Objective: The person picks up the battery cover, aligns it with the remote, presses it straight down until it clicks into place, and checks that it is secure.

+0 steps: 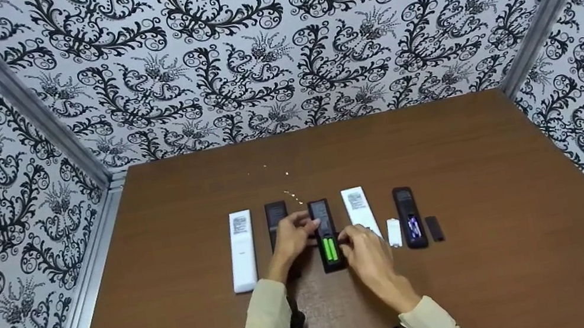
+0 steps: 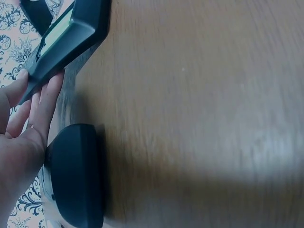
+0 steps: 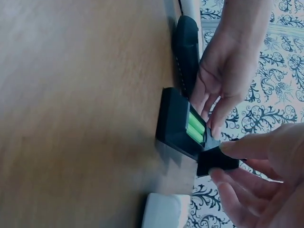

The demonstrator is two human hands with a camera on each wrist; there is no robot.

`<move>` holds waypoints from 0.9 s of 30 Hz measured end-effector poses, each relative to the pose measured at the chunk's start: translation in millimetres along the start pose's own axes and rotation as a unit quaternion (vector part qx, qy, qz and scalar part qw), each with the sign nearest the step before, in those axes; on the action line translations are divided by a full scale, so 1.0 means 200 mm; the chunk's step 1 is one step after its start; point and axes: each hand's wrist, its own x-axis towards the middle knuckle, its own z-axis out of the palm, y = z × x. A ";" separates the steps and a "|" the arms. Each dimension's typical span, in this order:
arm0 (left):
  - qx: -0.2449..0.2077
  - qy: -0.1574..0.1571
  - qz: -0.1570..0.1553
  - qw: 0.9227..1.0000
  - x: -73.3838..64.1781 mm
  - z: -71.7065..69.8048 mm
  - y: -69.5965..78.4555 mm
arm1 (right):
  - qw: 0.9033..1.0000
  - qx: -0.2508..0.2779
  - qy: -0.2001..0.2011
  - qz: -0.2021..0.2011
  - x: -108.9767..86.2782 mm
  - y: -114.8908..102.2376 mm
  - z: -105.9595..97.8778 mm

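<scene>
A black remote control (image 1: 322, 217) lies back up in the middle of the table, its battery compartment uncovered and two green batteries (image 1: 331, 249) side by side in it. My left hand (image 1: 292, 240) grips its left edge, thumb above and fingers at the underside in the left wrist view. On the other side, my right hand (image 1: 369, 254) pinches a small black battery cover (image 3: 214, 162) between thumb and fingers. In the right wrist view that cover is close beside the open compartment; whether the two touch, I cannot tell.
Left of the hands lie a white remote (image 1: 242, 251) and another black remote (image 1: 276, 212). To the right are a white remote (image 1: 358, 205), a white cover (image 1: 394, 233), a black remote with purple batteries (image 1: 407, 207) and a dark cover (image 1: 434, 229). Patterned walls (image 1: 273, 59) enclose the table.
</scene>
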 end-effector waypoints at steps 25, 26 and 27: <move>-0.006 0.018 0.016 1.000 0.00 0.01 -0.01 | 0.986 0.160 -0.034 -0.033 0.10 0.04 0.07; -0.007 0.019 0.016 1.000 0.00 0.01 -0.01 | 0.986 0.162 -0.034 -0.034 0.10 0.04 0.07; -0.005 0.020 0.018 1.000 0.00 0.01 0.00 | 0.985 0.164 -0.033 -0.037 0.10 0.04 0.07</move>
